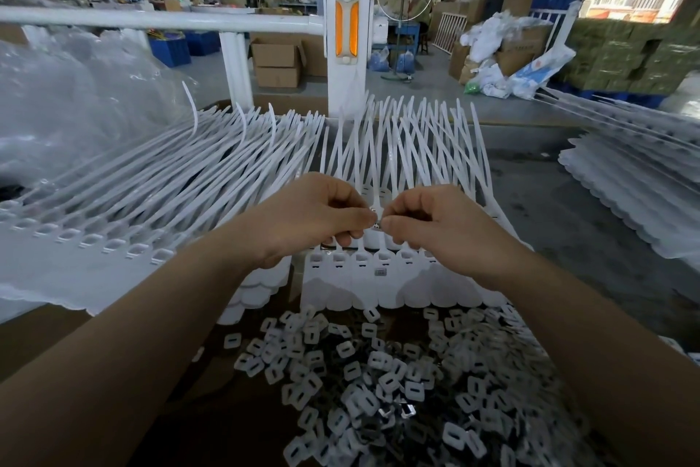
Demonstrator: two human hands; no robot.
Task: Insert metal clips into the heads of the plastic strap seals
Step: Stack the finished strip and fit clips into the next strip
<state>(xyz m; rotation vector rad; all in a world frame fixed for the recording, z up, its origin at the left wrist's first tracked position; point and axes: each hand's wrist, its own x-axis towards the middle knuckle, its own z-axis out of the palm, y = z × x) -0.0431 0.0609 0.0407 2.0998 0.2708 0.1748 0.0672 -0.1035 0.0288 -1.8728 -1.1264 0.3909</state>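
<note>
Two hands are meeting fingertip to fingertip over the row of white strap seals at the bench's middle: left hand and right hand are both curling tight, pinching one small metal clip between them. It's mostly hidden by fingers. Loose clips are piling along the near edge, under the wrists.

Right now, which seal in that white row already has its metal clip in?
Start at the white fence post with the orange reflector and drop to the row of strap seals beneath the two hands. One seal head shows a small dark metallic rectangle; its neighbours show only thin slots.
</note>
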